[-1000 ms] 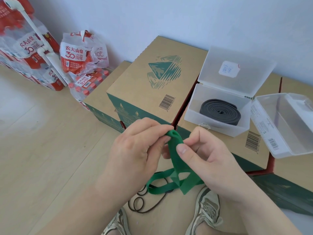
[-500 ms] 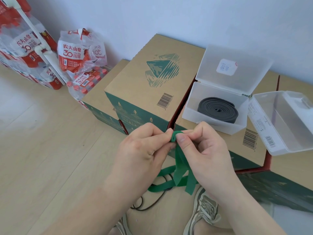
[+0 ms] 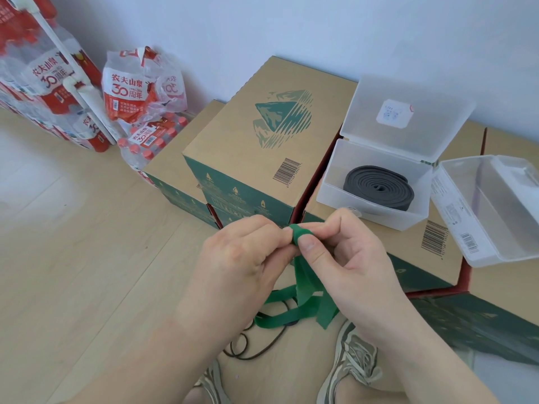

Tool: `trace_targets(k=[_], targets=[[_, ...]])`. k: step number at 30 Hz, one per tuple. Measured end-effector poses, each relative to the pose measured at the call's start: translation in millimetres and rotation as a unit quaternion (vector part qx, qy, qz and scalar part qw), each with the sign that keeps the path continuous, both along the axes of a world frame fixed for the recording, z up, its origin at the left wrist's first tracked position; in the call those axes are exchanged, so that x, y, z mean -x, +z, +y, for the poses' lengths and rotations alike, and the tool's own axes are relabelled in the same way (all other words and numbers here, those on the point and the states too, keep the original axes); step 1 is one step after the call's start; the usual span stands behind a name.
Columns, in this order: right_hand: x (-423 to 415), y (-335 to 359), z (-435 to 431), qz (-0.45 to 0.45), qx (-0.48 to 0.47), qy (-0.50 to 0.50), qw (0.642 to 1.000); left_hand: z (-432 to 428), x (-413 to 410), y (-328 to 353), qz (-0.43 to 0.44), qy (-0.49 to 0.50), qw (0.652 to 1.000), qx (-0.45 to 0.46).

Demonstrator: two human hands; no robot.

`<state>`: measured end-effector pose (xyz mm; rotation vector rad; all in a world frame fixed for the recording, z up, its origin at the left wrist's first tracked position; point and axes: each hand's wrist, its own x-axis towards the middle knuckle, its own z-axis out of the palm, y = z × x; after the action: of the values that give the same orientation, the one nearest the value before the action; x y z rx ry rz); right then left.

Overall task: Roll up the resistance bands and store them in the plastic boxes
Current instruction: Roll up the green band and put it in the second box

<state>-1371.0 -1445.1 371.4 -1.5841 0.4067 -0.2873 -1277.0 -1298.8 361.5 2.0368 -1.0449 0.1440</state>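
A plain pale bluish-white wall filled the top of the frame. Below it ran a light wooden plank floor, washed by a soft bright patch at the middle left. In the upper left, shrink-wrapped packs of red-capped water bottles leaned against the wall, with a torn red-and-white printed pack just beside them and a white plastic pipe slanting across the front. At centre stood a tall brown cardboard carton with a green mountain logo, a lower matching carton touching its left side, and more low brown cartons spreading to the right edge.
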Motion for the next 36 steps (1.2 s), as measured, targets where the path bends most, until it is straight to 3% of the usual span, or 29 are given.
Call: trace_targets(k=[9,19,30,36], targets=[[0,-8,-7,0.021,0.033,0.037,0.999,2,4,2,0.063,-0.037,0.997,-0.007],[-1,-1,-8,0.047,-0.005,0.078,0.996,5,-6,3,0.018,-0.084,0.995,-0.043],[-3,3,-14,0.039,-0.197,0.021,0.979,3,-5,6,-0.039,-0.001,0.999,0.022],[-4,2,-8,0.028,-0.172,-0.005,0.985,-1,1,3,0.014,0.034,0.998,0.054]])
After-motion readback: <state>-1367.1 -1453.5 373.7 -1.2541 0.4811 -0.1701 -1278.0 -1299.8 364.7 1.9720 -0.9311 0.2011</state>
